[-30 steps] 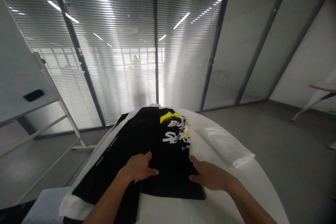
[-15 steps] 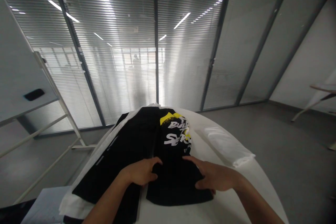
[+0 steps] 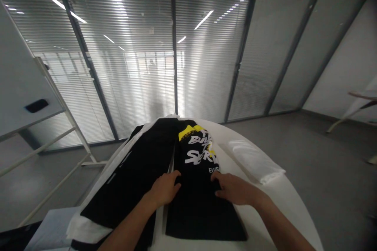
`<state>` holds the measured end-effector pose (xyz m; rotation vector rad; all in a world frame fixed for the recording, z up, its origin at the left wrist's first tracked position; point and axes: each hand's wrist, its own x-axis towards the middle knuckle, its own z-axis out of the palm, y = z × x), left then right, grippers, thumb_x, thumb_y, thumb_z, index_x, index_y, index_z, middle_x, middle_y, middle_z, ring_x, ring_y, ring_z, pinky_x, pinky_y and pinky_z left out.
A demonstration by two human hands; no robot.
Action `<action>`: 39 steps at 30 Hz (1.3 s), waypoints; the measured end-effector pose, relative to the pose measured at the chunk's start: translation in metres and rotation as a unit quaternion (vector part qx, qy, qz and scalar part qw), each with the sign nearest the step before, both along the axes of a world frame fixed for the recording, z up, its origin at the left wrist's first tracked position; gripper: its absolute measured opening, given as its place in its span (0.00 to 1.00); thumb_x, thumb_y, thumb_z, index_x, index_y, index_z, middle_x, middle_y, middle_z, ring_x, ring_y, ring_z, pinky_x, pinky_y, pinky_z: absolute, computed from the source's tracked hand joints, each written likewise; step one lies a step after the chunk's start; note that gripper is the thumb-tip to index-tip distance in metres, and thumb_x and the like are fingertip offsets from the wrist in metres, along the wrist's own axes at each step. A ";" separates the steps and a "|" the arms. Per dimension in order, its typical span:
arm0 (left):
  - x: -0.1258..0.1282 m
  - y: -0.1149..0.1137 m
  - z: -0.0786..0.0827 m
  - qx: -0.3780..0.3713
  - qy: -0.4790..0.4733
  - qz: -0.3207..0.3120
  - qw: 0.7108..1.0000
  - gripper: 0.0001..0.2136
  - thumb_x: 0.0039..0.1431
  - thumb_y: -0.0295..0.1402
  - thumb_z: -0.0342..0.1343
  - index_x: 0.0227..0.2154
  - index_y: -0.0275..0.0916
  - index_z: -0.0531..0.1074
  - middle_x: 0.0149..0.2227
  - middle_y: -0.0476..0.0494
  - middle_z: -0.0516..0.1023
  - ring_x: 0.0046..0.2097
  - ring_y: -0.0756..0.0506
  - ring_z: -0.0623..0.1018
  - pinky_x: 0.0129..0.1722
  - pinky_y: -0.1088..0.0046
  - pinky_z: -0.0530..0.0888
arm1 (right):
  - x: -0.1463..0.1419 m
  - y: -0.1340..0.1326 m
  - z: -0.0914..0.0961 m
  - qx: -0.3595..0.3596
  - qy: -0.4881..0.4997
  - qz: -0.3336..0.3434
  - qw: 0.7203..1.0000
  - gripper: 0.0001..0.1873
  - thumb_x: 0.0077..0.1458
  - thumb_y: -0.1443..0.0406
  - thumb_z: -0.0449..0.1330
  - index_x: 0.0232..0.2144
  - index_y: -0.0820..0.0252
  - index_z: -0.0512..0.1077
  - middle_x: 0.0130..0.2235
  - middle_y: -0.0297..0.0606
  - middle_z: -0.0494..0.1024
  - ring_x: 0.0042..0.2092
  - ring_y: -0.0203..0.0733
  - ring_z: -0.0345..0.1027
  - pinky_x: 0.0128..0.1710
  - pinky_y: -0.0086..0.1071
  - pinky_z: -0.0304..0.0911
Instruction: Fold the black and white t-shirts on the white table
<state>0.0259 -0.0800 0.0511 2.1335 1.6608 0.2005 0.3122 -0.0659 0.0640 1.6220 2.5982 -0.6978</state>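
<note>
A black T-shirt [image 3: 196, 208] with yellow and white lettering lies on the white table, folded into a long narrow strip whose near end is toward me. My left hand [image 3: 165, 188] grips its left edge, fingers curled and thumb close to the index finger. On the opposite edge, just below the small white letters, my right hand [image 3: 237, 189] pinches the cloth, its lower fingers partly hidden. To the left, close by my left forearm, other black cloth [image 3: 129, 176] is spread over white cloth [image 3: 88, 228].
A folded white bundle [image 3: 255, 160] lies on the right of the rounded table [image 3: 282, 211]. At left stands a whiteboard [image 3: 26, 70] on a metal frame, holding a dark eraser-like object [image 3: 36, 105]. Glass partitions with blinds [image 3: 206, 78] rise beyond the table.
Both hands have shifted slightly away from me along the strip. Its near end now lies flatter, wider and closer to me, and more of the small white lettering shows.
</note>
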 end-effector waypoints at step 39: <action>0.011 0.006 -0.009 0.001 -0.066 0.073 0.995 0.09 0.59 0.37 0.48 0.28 0.39 0.69 0.32 0.44 0.77 0.36 0.44 0.77 0.33 0.71 0.67 | -0.013 0.000 -0.006 0.003 0.057 0.074 0.996 0.15 0.51 0.69 0.56 0.42 0.56 0.70 0.29 0.32 0.72 0.33 0.38 0.66 0.32 0.28 0.53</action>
